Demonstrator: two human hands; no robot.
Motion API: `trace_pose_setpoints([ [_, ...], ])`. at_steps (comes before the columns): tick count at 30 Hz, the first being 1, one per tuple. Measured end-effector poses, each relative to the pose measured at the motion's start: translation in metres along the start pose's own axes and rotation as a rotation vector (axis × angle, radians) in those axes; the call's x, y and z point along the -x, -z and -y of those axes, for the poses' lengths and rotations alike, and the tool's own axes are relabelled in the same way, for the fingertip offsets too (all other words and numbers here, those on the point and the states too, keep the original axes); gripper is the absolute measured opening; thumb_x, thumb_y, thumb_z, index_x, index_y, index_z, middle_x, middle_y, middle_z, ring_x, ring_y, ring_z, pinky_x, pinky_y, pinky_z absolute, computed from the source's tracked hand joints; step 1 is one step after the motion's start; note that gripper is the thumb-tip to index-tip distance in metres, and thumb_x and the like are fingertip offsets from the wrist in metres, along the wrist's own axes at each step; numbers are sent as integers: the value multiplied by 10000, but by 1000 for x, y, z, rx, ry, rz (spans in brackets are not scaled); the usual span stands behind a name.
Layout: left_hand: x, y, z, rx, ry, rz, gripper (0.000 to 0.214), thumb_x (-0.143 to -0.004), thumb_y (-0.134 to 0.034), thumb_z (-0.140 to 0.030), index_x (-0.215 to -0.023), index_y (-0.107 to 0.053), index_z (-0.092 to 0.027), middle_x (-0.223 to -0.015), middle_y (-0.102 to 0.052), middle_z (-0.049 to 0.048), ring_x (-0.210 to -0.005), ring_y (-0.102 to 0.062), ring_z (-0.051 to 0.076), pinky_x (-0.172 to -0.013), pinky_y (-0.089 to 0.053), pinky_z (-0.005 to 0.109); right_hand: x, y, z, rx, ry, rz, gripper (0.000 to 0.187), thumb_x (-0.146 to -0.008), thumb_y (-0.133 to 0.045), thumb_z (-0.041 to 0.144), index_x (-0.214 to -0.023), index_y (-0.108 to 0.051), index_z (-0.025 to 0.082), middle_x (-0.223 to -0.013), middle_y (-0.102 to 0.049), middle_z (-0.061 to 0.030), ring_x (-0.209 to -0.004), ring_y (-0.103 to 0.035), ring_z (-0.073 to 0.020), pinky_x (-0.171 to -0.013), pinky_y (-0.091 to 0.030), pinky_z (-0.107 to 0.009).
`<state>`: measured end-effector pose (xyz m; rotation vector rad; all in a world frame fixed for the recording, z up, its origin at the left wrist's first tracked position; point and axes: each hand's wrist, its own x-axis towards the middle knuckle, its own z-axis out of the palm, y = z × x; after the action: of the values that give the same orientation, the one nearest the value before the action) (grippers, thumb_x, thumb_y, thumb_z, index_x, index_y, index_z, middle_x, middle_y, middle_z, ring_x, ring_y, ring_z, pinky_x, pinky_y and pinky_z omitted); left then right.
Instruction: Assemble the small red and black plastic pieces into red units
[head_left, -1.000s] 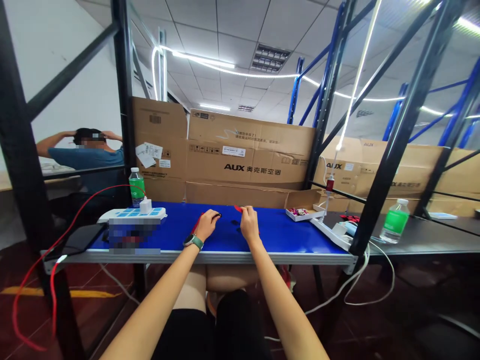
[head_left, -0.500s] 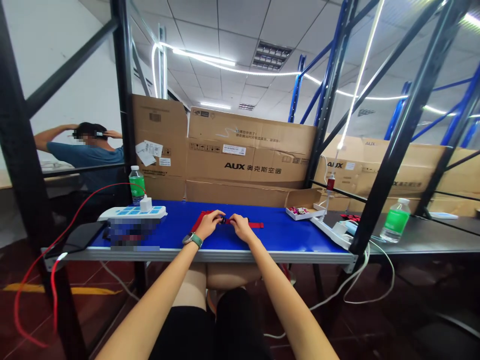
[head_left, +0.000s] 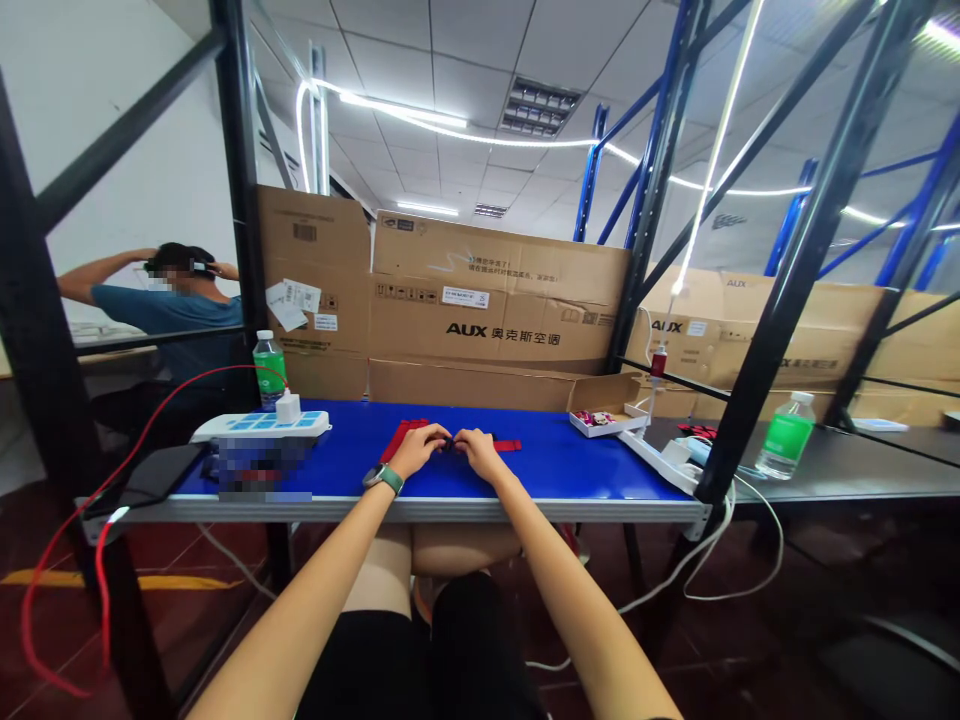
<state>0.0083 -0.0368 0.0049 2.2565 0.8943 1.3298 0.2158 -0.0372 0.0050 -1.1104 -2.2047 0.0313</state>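
My left hand (head_left: 421, 450) and my right hand (head_left: 478, 452) meet over the middle of the blue tabletop. Between their fingertips is a small dark piece (head_left: 448, 445), too small to name. Both hands are closed, the fingers pinching at it. A flat red strap (head_left: 509, 445) sticks out to the right behind my right hand. Red fabric (head_left: 399, 436) lies partly under and behind my left hand. Whether strap, fabric and dark piece are joined is hidden by my fingers. A watch with a green band sits on my left wrist.
A white power strip (head_left: 259, 427) and a black flat item (head_left: 156, 478) lie at the left. Behind stand a green-labelled bottle (head_left: 268, 368) and cardboard panels (head_left: 495, 300). An open small box (head_left: 600, 424) and another power strip (head_left: 658, 463) are at the right. A person sits far left.
The fingertips of both hands have drawn slightly closer together around the dark piece. The view has shifted a little; the red strap's visible end looks slightly higher and further left.
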Motion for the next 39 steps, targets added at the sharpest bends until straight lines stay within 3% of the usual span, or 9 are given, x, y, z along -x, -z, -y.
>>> trace_pose_setpoints([
  [3, 0, 0, 1, 6, 2, 19, 170, -862, -587, -266, -966, -703, -199, -855, -746, 37, -801, -701, 185, -769, -543, 289, 1, 1, 2, -73, 42, 3, 143, -948, -520, 167, -981, -639, 239, -925, -712, -13, -941, -597, -205, -871, -351, -317],
  [8, 0, -1, 5, 6, 45, -53, 133, -813, -640, -276, -895, -686, -181, -825, -750, 53, -766, -714, 193, -735, -554, 288, 5, 5, 9, -206, 128, -32, 305, -903, -565, 179, -1199, -558, 253, -960, -677, -3, -899, -618, -190, -833, -420, -298],
  [13, 1, -3, 7, 29, 100, -7, 160, -792, -671, -328, -850, -695, -180, -768, -750, 57, -711, -722, 198, -676, -567, 283, 4, 6, 11, -181, 216, -25, 89, -901, -598, 174, -961, -639, 224, -986, -645, -42, -945, -595, -188, -856, -431, -296],
  [16, 1, -4, 7, 103, 156, 1, 193, -776, -686, -351, -865, -680, -180, -735, -743, 54, -670, -728, 206, -626, -580, 289, 3, 5, 11, -141, 180, -104, 118, -894, -571, 120, -909, -627, 222, -1091, -649, -49, -1066, -574, -206, -914, -400, -331],
  [18, 0, -5, 8, 129, 170, -55, 206, -771, -686, -360, -862, -662, -177, -732, -739, 58, -664, -731, 212, -620, -591, 300, 2, 5, 11, -165, 153, -172, 149, -898, -541, 101, -937, -612, 226, -1137, -657, -44, -1120, -567, -211, -954, -382, -355],
  [23, 0, -4, 9, 120, 169, -96, 223, -764, -699, -368, -860, -651, -173, -731, -740, 64, -666, -736, 217, -635, -600, 309, -1, 3, 9, -280, 88, -227, 121, -916, -534, 169, -962, -626, 233, -924, -693, -29, -900, -619, -202, -847, -444, -317],
  [28, 1, -4, 9, 119, 153, -68, 221, -780, -695, -365, -884, -666, -172, -737, -747, 66, -672, -739, 214, -655, -600, 306, -2, -2, 7, -295, 137, -181, 149, -942, -519, 241, -934, -667, 225, -884, -692, -40, -817, -610, -183, -796, -463, -303],
  [32, 1, -5, 11, 154, 157, -29, 252, -777, -714, -378, -916, -683, -170, -751, -753, 69, -705, -745, 223, -682, -604, 315, -3, -8, 4, -374, 67, -193, 124, -891, -571, 268, -997, -607, 216, -801, -660, -8, -694, -600, -160, -678, -468, -269],
  [39, 0, -6, 12, 205, 162, 29, 297, -779, -723, -411, -944, -689, -166, -803, -758, 76, -743, -743, 225, -721, -604, 329, -4, -9, 3, -392, 51, -195, 66, -848, -607, 272, -870, -581, 215, -755, -649, 13, -642, -591, -138, -626, -458, -240],
])
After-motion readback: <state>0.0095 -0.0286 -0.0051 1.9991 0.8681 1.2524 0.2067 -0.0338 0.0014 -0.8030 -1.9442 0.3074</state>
